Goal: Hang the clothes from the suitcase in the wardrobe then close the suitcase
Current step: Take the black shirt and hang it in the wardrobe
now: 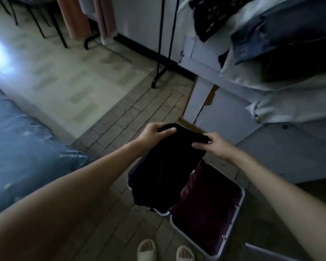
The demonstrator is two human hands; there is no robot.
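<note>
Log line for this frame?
step: lifting garment | left hand, right hand: both hold black garment | suitcase: open on floor | hanging: not yet

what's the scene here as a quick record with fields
left hand: grips the black garment's top edge
right hand: pinches the same edge
black garment: held up over the suitcase, hanging down
suitcase: open on the floor, dark red lining showing
slippers: near bottom edge
rack: black, across the floor
</note>
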